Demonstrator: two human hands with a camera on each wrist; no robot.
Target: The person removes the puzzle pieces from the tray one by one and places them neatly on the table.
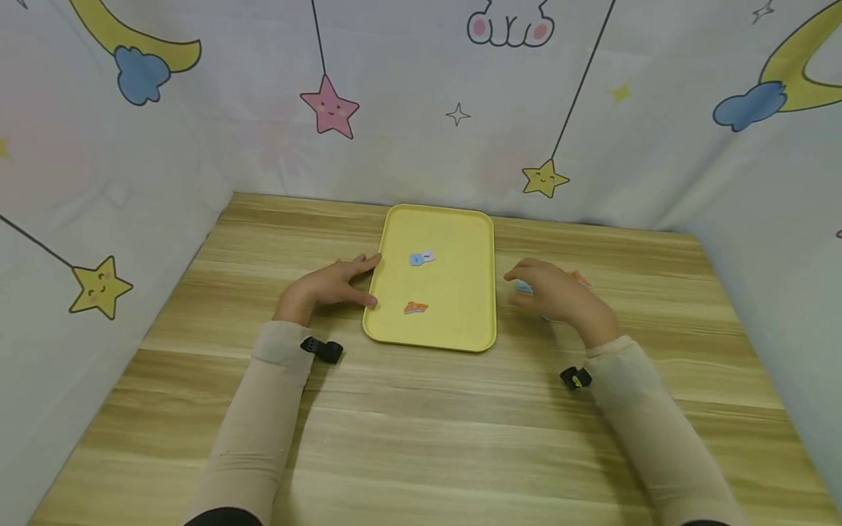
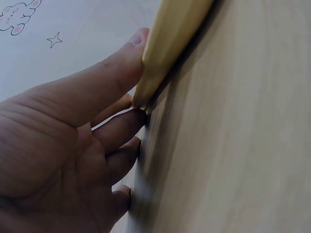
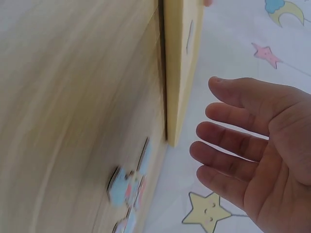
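A yellow tray (image 1: 454,292) lies on the wooden table. My left hand (image 1: 332,283) rests at its left side, thumb and a finger spread along the rim; in the left wrist view the thumb tip touches the tray wall (image 2: 167,43). On the tray lie a small blue-and-white flat piece (image 1: 422,257) and an orange one (image 1: 415,307). To the right of the tray, my right hand (image 1: 555,296) hovers with loosely bent fingers and nothing held. Beneath and beside it are printed flat pieces, blue (image 1: 524,286) and orange (image 1: 580,278), partly hidden; light-blue pieces (image 3: 119,189) show in the right wrist view.
A pale cloth wall (image 1: 408,161) printed with stars and moons closes off the table's back and sides. The wooden tabletop (image 1: 427,424) extends in front of the tray. Each wrist wears a black strap camera, such as the left one (image 1: 322,350).
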